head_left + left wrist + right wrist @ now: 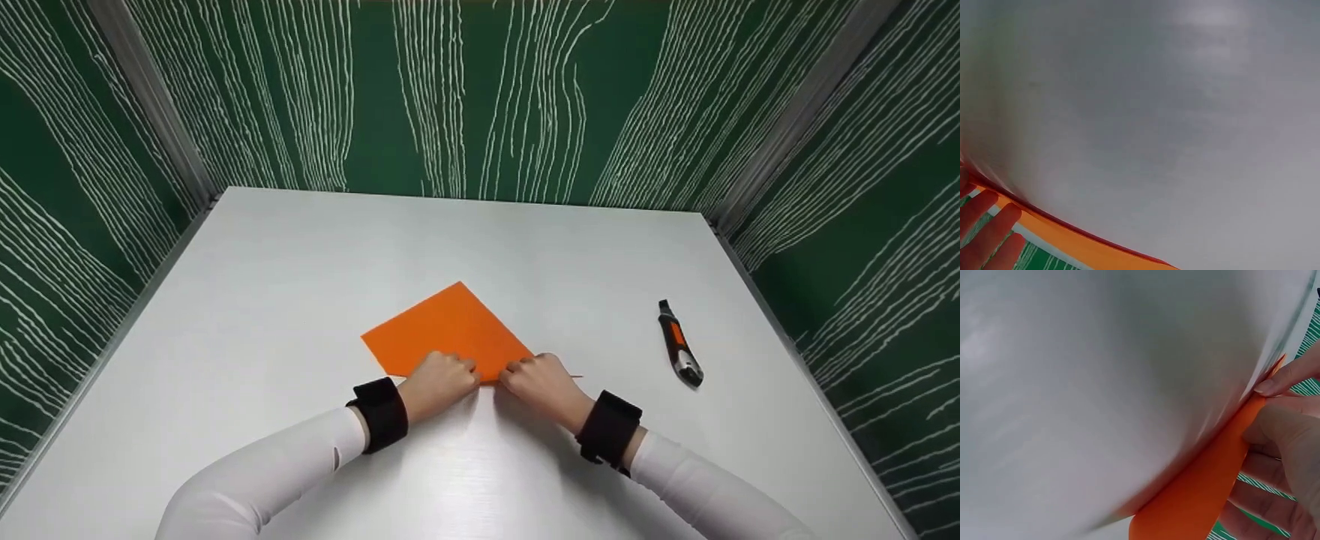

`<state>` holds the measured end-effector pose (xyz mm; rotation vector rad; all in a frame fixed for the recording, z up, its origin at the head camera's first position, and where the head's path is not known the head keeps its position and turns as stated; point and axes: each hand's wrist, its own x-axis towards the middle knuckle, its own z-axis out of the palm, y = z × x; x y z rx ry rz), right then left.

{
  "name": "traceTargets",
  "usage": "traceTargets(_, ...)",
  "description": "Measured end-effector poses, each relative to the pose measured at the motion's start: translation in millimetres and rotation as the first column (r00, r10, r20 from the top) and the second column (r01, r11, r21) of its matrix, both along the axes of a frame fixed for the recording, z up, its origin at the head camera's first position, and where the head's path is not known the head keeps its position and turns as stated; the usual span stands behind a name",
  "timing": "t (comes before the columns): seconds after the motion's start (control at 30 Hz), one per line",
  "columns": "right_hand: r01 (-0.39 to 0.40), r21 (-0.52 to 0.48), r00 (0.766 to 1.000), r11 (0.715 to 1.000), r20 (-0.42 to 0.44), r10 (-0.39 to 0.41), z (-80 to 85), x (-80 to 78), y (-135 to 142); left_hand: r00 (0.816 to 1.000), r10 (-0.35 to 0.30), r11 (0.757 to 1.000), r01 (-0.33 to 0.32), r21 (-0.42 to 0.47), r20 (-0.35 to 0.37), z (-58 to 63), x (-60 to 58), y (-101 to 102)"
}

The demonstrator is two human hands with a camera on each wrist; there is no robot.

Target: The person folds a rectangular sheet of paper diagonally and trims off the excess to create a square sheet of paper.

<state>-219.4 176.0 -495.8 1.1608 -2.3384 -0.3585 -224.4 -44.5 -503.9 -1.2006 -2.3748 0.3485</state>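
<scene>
A sheet of orange paper (450,326) lies on the white table in the head view, folded along its near side. My left hand (442,381) grips that near edge with curled fingers; in the left wrist view its fingertips (999,225) show at the paper's edge. Just to its right, my right hand (541,384) pinches the same edge, knuckles up. The right wrist view has the thumb pressed on the orange paper (1190,489), with other fingers behind it. A thin point of paper sticks out past the right hand. The hands hide part of the fold.
A black and orange utility knife (679,345) lies on the white table (337,247), to the right of the paper. Green walls (375,97) with white wavy lines stand behind and at both sides, joined by grey metal posts (150,90).
</scene>
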Motion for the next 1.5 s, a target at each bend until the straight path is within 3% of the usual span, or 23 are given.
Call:
traceTargets(0.3, 0.031, 0.007, 0.999, 0.999, 0.032, -0.032, 1.5, 3.2, 5, 1.0, -0.014, 1.0, 0.014, 0.024, 0.005, 2.8, -3.1, -1)
traceTargets(0.47, 0.067, 0.021, 0.996, 0.998, 0.054, -0.068, 1.0, 4.5, 19, 0.999, -0.019, 1.0, 0.018, 0.023, 0.042, 3.9, -4.1, -6)
traceTargets(0.63, 0.1, 0.015, 0.993, 0.995, 0.067, -0.101, 2.3, 6.6, 37, 1.0, -0.013, 0.999, 0.012, 0.035, 0.026, 3.3, -5.4, -11)
traceTargets(0.97, 0.0, -0.069, 0.993, 0.998, 0.121, 0.008, -0.5, 13.0, 66, 0.999, -0.018, 1.0, 0.017, 0.027, 0.036, 0.0, -5.9, -19)
traceTargets(1.33, -0.001, -0.153, 0.971, 0.988, 0.237, 0.037, -1.6, 19.2, 78, 0.998, -0.032, 0.999, 0.03, 0.042, 0.05, -0.9, -5.7, -23)
traceTargets(1.5, -0.047, -0.173, 0.976, 0.984, 0.203, 0.082, -2.8, 24.2, 76, 1.0, -0.013, 0.999, 0.012, 0.034, 0.026, -2.3, -5.1, -27)
